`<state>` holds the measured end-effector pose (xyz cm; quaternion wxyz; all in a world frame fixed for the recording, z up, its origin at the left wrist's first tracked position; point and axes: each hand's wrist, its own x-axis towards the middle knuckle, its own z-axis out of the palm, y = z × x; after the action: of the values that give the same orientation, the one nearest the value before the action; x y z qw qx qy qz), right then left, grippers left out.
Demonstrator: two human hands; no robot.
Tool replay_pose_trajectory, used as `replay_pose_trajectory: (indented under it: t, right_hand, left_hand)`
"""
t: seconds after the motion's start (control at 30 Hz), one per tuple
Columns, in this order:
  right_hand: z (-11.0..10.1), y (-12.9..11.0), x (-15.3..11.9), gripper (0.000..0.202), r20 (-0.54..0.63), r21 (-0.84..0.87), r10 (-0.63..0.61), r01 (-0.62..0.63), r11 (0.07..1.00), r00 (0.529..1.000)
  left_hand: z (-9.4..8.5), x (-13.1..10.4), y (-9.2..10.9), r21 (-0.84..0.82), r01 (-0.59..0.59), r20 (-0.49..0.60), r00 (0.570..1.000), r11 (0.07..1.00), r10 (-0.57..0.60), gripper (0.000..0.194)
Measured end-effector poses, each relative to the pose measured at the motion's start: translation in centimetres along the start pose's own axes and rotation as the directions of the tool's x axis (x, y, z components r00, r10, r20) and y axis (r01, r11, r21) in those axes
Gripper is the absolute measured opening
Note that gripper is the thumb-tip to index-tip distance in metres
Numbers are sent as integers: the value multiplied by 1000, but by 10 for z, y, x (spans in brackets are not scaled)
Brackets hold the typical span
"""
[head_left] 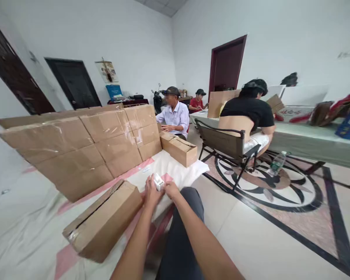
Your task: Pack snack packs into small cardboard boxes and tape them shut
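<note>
Closest obstruction: long cardboard carton point(105, 221) right beside the left forearm, on a white-and-pink cloth point(189, 171). Wall of stacked cartons point(107, 144) runs behind it and blocks the far-left side; second long carton point(181, 149) sits at the stack's right end. Own knee point(189, 217), in dark trousers, is just beside the right forearm.

Worker in a light shirt point(176, 116) sits past the stack, another in red point(196, 104) further back. Worker in a black top point(247, 111) sits on a metal-framed chair point(221, 140) to the right, at a tabletop point(303, 142) with a pale green cover. Clear plastic bottle point(277, 163) stands on the patterned floor by the chair.

Containers: both long cartons have a dark slit along the top, contents hidden. Stack faces are plain brown with shiny clear tape.

Small white object point(158, 182) is up between both hands, over the cloth; too small and blurred to identify. Left hand point(151, 192) has fingers clamped round its left side, right hand point(171, 189) has fingers pinched on its right end.
</note>
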<state>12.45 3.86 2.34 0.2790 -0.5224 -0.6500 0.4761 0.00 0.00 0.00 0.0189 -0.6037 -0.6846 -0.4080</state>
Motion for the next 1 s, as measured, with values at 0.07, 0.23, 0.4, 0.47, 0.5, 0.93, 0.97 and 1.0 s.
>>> replay_pose_trajectory:
  t: [0.07, 0.23, 0.4, 0.47, 0.5, 0.93, 0.97, 1.0]
  right_hand:
    - [2, 0, -2, 26, -24, -12, 4, -4, 1000, 1000]
    - [6, -3, -9, 23, -92, -5, -43, 43, 999, 995]
    - [7, -5, -28, 20, -209, 36, -162, 173, 984, 964]
    - [7, -6, -42, 18, -243, 31, -201, 215, 976, 949]
    - [5, -6, -50, 17, -256, 21, -218, 231, 973, 942]
    - [-27, -36, -143, 16, -196, -340, -460, 380, 860, 866]
    - [-28, -37, -147, 17, -173, -379, -483, 395, 837, 858]
    - [-30, -36, -149, 19, -155, -412, -497, 401, 818, 854]
  left_hand:
    - [1, -2, -2, -16, 14, 9, 1000, 1000, -14, 92]
    - [3, -5, -5, -51, 6, -20, 1000, 999, -7, 90]
    - [4, -2, -10, -100, -51, -72, 996, 994, 44, 92]
    - [2, -1, -10, -134, -76, -93, 994, 988, 64, 91]
    - [0, -1, -9, -153, -88, -109, 991, 984, 72, 89]
    - [-14, -4, -1, -204, -140, -291, 953, 969, 77, 72]
    - [-13, -4, -2, -209, -137, -294, 953, 968, 71, 72]
    - [-12, -4, -3, -213, -135, -292, 954, 968, 69, 72]
